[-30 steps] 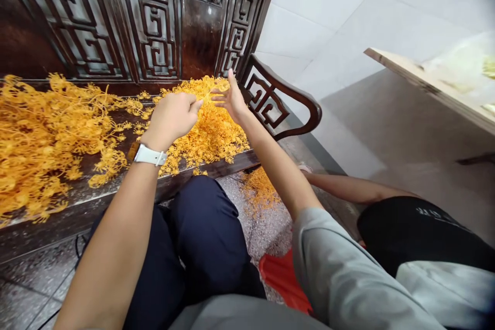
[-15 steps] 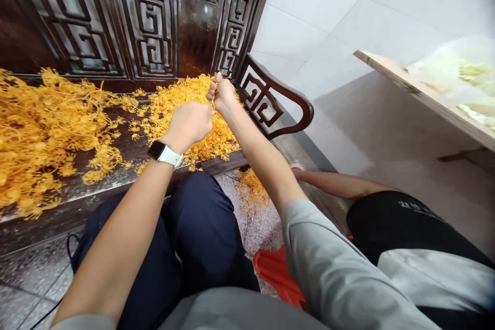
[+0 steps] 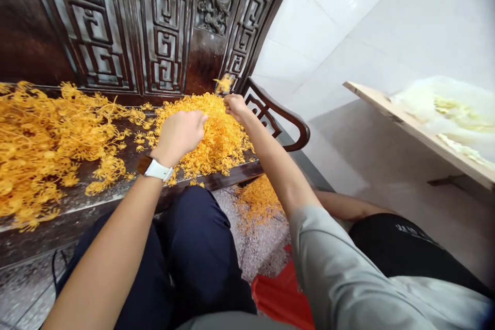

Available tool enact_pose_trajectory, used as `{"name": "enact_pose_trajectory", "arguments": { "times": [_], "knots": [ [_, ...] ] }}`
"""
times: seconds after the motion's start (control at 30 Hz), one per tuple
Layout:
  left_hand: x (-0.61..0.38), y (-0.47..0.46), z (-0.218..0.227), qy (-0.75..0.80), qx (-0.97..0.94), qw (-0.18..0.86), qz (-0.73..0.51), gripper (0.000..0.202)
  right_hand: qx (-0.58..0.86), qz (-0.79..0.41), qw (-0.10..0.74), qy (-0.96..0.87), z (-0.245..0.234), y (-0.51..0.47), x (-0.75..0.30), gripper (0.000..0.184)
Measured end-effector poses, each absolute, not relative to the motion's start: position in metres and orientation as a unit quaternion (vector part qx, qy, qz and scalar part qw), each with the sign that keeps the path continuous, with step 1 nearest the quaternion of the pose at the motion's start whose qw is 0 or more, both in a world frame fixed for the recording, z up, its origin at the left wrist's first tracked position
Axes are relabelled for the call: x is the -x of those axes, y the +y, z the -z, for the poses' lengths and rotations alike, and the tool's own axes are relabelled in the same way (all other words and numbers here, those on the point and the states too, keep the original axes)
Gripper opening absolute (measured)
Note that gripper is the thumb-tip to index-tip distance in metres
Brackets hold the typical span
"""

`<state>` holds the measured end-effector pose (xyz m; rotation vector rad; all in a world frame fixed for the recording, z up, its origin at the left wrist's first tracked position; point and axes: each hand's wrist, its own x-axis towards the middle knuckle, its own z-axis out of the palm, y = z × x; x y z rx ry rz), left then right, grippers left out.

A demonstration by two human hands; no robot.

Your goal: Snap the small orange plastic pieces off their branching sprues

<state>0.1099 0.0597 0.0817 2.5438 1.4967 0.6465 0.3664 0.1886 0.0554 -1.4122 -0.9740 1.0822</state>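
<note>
My left hand [image 3: 180, 133], with a white watch at the wrist, is closed in a loose fist over a heap of small orange plastic pieces [image 3: 211, 131] on a dark carved wooden bench [image 3: 116, 193]; what it holds is hidden. My right hand [image 3: 234, 104] is closed at the far side of that heap, near the bench's armrest [image 3: 288, 118]. A blurred orange piece [image 3: 223, 84] hangs just above it. A larger pile of tangled orange sprigs [image 3: 42, 139] covers the bench's left part.
More orange pieces [image 3: 259, 201] lie on the speckled floor under the bench edge. A red object [image 3: 282, 296] sits by my knees. Another person's arm and dark clothing [image 3: 390, 247] are at the right. A wooden board with pale material [image 3: 436, 118] stands beyond.
My right hand went from open fingers to a fist, then shifted right over the heap, with an orange piece blurred above it. My left hand stayed closed above the heap.
</note>
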Motion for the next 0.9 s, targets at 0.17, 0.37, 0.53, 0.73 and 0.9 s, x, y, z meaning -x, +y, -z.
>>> {"name": "enact_pose_trajectory", "arguments": {
  "times": [0.17, 0.37, 0.53, 0.73, 0.9],
  "knots": [
    [-0.101, 0.075, -0.071, 0.539, -0.806, 0.077, -0.232, 0.048, 0.546, -0.524, 0.511, -0.407, -0.064, 0.169, -0.338, 0.028],
    [-0.114, 0.064, -0.069, 0.539, -0.818, 0.06, -0.194, 0.049, 0.491, -0.49, 0.519, -0.499, -0.075, 0.14, -0.28, 0.059],
    [-0.119, 0.056, -0.068, 0.526, -0.828, 0.057, -0.187, 0.049, 0.559, -0.413, 0.493, -0.524, -0.085, 0.131, -0.272, 0.06],
    [-0.124, 0.049, -0.065, 0.507, -0.843, 0.033, -0.175, 0.048, 0.558, -0.408, 0.466, -0.553, -0.078, 0.128, -0.281, 0.054],
    [-0.132, 0.043, -0.068, 0.496, -0.848, 0.048, -0.18, 0.046, 0.56, -0.444, 0.497, -0.492, -0.07, 0.144, -0.295, 0.052]
  ]
}}
